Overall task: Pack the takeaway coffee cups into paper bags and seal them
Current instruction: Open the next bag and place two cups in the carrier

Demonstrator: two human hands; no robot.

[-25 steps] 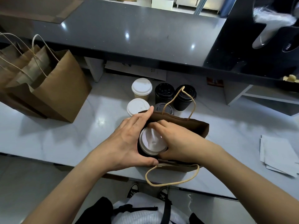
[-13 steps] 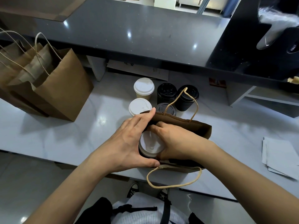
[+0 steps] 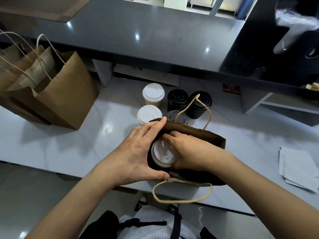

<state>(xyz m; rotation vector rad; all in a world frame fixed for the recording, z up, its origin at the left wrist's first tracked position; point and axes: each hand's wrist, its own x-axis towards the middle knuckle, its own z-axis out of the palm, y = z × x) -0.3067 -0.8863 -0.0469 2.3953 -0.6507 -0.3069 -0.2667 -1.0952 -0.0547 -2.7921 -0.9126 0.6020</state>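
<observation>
An open brown paper bag (image 3: 214,137) with twine handles stands at the counter's front edge. Inside it sits a cup with a white lid (image 3: 162,155). My right hand (image 3: 191,152) reaches into the bag and grips this cup by its lid rim. My left hand (image 3: 136,152) wraps the bag's left end, fingers over the far rim and thumb on the near rim. Behind the bag stand two white-lidded cups (image 3: 153,94) (image 3: 148,113) and two black cups (image 3: 177,100) (image 3: 200,102). A third black lid (image 3: 177,116) is half hidden by the bag.
Several brown paper bags (image 3: 69,94) stand upright at the left of the white counter (image 3: 69,149). A stack of white paper sheets (image 3: 296,166) lies at the right. A raised dark counter (image 3: 138,31) runs along the back.
My right hand has sunk slightly deeper into the bag with the cup. My left hand keeps its hold on the bag's rim.
</observation>
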